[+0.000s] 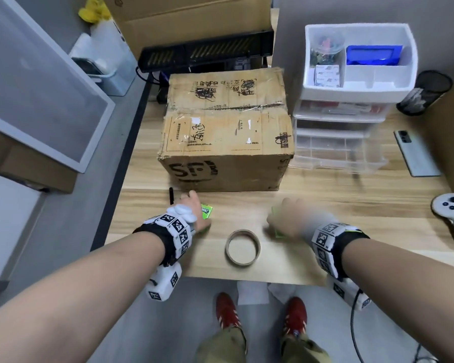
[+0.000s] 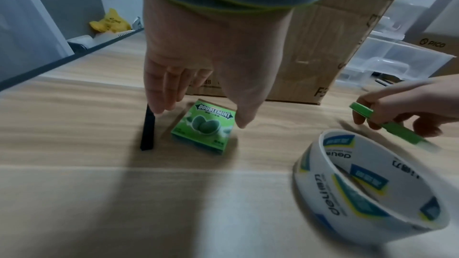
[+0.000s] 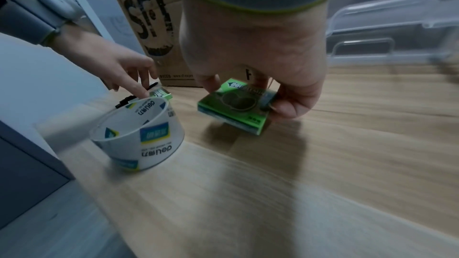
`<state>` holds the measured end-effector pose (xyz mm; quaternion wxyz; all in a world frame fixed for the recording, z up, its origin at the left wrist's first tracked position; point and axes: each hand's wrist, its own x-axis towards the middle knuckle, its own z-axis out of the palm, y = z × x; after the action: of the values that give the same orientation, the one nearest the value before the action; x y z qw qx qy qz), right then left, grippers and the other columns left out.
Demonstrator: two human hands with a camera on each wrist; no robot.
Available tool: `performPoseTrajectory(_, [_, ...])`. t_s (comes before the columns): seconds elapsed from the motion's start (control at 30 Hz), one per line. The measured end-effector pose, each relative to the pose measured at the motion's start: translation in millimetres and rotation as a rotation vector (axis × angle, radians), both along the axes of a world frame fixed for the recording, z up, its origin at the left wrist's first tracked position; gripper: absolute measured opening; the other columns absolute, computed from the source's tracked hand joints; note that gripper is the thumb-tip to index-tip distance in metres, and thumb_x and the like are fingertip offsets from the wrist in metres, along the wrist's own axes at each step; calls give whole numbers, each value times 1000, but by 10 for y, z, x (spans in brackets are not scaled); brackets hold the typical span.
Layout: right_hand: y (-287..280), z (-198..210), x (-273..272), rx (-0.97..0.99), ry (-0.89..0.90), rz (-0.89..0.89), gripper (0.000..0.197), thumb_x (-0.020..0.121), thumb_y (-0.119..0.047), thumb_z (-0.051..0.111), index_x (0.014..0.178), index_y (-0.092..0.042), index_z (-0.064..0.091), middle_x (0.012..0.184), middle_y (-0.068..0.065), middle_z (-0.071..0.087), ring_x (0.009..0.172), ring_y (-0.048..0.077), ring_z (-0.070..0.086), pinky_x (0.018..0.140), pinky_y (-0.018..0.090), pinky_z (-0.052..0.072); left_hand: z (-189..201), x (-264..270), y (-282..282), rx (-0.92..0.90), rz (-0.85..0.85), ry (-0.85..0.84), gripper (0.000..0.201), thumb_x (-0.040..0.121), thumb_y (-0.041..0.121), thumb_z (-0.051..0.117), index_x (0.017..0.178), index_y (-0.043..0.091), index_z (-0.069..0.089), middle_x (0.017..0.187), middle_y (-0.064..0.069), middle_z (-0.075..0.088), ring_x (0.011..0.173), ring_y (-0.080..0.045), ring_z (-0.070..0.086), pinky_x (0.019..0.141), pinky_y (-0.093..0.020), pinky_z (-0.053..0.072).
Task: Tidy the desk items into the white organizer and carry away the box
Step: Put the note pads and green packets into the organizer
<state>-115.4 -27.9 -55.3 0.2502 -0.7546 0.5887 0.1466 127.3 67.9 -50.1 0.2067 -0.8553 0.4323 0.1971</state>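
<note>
A brown cardboard box (image 1: 226, 132) stands mid-desk, and the white organizer (image 1: 409, 72) sits on clear drawers to its right. My left hand (image 2: 201, 115) hovers with straight, spread fingers over a green Doublemint gum box (image 2: 206, 127) lying flat; its fingertips (image 2: 159, 109) come down by a black pen (image 2: 148, 130). My right hand (image 3: 248, 99) pinches a second green gum box (image 3: 236, 105) by its edges, tilted just above the desk. A tape roll (image 1: 243, 247) stands between the hands near the front edge.
A phone (image 1: 417, 155) and a white controller (image 1: 451, 218) lie at the desk's right. A black mesh cup (image 1: 427, 93) stands beside the organizer. A black tray (image 1: 207, 51) and a larger carton sit behind the box. The desk's left edge drops to the floor.
</note>
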Motion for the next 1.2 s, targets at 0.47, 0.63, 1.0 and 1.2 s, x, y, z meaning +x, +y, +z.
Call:
performPoseTrajectory(0.47, [4,-104,146,213,-346,-140,28,99,-24,50,120,-6,50,122,19,59,111,33,58,94,36,43,50,-142,1,-22,-6,182,24,97,32,53,81,15,49,71,0,46,79,-22,52,68,-29,39])
performPoseTrajectory(0.63, [-65,125,107,384,-630,-278,15,98,-21,53,84,-23,51,84,6,62,74,21,57,71,34,51,331,-437,-80,-185,37,475,33,101,31,49,125,9,56,114,-11,66,98,-27,63,82,-30,48])
performPoseTrajectory(1.0, [-445,663,-474,463,-806,-382,21,90,-13,67,105,-18,54,81,4,62,60,14,56,45,20,40,836,-1221,-654,-316,85,951,8,99,21,55,102,14,53,70,-1,63,38,-6,54,36,-20,41])
performPoseTrajectory(1.2, [-812,969,-898,553,-858,-454,15,88,-10,69,103,-11,64,80,5,68,64,12,62,57,22,48,1208,-1675,-1031,-274,81,1017,9,99,20,54,104,13,52,71,-7,60,46,-13,55,39,-20,47])
